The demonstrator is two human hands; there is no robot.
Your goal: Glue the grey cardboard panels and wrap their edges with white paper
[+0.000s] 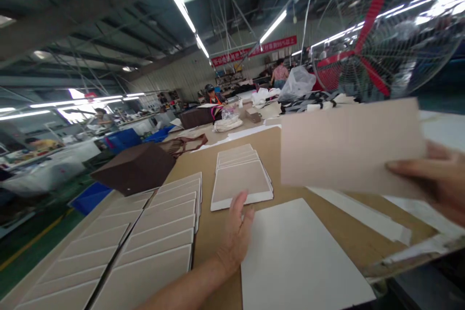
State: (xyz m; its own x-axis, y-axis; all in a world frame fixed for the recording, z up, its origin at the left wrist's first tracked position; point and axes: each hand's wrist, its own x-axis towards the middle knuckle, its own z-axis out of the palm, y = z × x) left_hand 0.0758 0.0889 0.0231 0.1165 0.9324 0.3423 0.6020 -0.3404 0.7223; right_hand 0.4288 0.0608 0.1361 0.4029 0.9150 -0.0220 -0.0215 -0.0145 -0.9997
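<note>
Nearest, a white sheet (305,256) lies flat on the brown tabletop (214,254). Left hand (238,230) is beside its left edge, fingers loosely extended, thumb apart from them; fingertips overlap the front border of a small beige stack (240,181) in view, contact cannot be told. To the left, two overlapping rows of pale-edged beige pieces, an inner row (156,237) and an outer row (80,256), run away from the camera. Right hand (439,174), blurred, grips a beige panel (345,145) at its right end, thumb on the near face; panel is raised upright above the table's right side. White strips (366,215) lie below and behind it. Beyond the rows: dark brown box (134,167), with a blue bin (90,197) at its lower left. Farther: clear plastic bag (298,82), large caged fan (358,53) with red blades at right, a person in a pink top (279,73), red banner (272,45) on the back wall.
</note>
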